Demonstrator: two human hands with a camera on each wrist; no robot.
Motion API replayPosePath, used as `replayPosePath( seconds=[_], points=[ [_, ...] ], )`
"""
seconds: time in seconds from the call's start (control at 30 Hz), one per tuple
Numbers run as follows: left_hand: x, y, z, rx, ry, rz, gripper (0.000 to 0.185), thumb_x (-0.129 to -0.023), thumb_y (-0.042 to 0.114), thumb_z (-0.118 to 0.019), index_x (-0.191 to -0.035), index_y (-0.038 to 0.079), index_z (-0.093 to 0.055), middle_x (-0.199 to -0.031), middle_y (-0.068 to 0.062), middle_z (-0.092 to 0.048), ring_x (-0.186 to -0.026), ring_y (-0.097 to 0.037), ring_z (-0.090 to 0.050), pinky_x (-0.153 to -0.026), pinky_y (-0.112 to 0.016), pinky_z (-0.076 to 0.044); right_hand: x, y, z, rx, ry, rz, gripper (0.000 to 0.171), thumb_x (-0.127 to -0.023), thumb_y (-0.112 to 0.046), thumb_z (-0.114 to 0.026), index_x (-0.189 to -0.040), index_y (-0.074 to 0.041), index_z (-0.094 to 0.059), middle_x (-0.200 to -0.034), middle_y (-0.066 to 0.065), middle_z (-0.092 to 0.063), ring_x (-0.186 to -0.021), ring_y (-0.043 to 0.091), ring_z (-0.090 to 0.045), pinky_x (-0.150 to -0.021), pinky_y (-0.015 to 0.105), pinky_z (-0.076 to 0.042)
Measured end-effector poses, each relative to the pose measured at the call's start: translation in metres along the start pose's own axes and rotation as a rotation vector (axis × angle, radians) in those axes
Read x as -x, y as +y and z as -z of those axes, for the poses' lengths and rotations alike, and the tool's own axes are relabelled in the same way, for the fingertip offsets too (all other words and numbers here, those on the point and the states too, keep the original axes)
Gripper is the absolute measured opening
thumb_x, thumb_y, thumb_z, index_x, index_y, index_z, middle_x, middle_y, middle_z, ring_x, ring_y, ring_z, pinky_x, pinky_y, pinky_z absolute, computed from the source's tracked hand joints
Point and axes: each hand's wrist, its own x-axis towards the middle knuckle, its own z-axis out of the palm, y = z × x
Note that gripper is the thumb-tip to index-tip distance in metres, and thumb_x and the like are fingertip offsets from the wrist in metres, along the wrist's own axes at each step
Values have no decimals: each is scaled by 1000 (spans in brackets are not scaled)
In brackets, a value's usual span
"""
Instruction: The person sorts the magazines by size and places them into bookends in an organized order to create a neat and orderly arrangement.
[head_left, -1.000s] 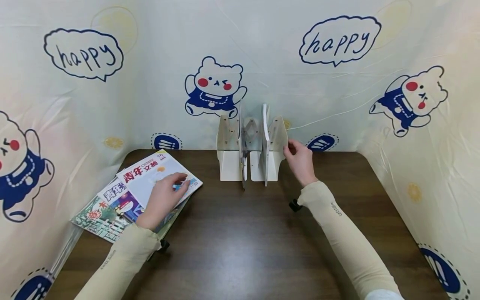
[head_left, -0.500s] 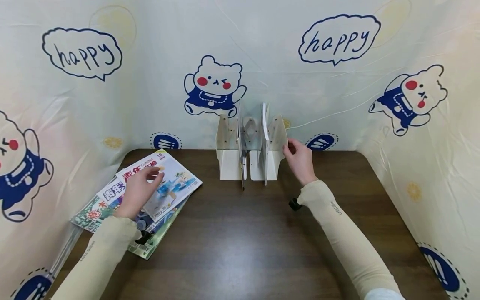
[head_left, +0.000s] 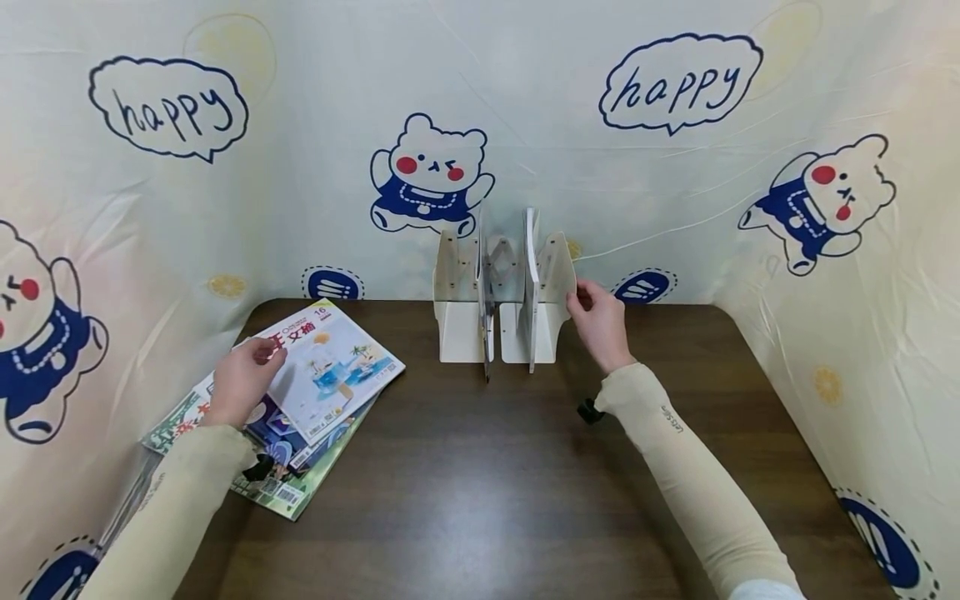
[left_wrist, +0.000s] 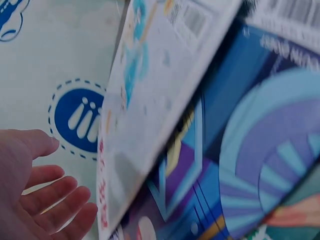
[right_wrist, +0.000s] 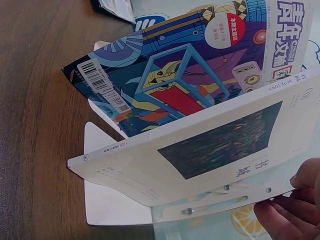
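Nearest me I see the dark brown wooden table, with both cream-sleeved forearms reaching across it. My left hand rests at the left edge of the top white-covered magazine with the blue beach picture; the fingers curl at that edge, and in the left wrist view that edge looks raised off the cover beneath while the fingers sit loosely spread beside it, so I cannot tell whether they actually grip it. This magazine lies on a fanned stack of colourful magazines at the table's left side. Further back, my right hand touches the right end panel of the cream expandable book rack with lightly bent fingers, pinching its edge. The rack stands at the table's far edge, holding an upright blue-covered magazine and a white book with a dark cover picture. Behind it hangs the cream cartoon-bear curtain
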Motion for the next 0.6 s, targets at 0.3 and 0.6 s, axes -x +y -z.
replayPosePath(
  seconds=[0.3, 0.6],
  points=[
    [-4, -19, 2, 10, -12, 55, 57, -106, 40, -54, -136, -8, -55, -130, -32, -56, -112, -46, -52, -96, -66, -47, 0, 1, -1, -2, 11, 4, 28, -103, -10, -63, -127, 2, -69, -117, 22, -72, -100, 34, -70, -88, 49, -61],
    [-4, -17, 3, -42, 5, 109, 58, -104, 39, -58, -133, -11, -56, -117, -30, -59, -100, -42, -53, -80, -50, -49, 0, 1, 0, -4, 16, 8, 27, -103, -10, -64, -126, 3, -69, -116, 22, -72, -100, 34, -70, -88, 48, -61]
  ],
)
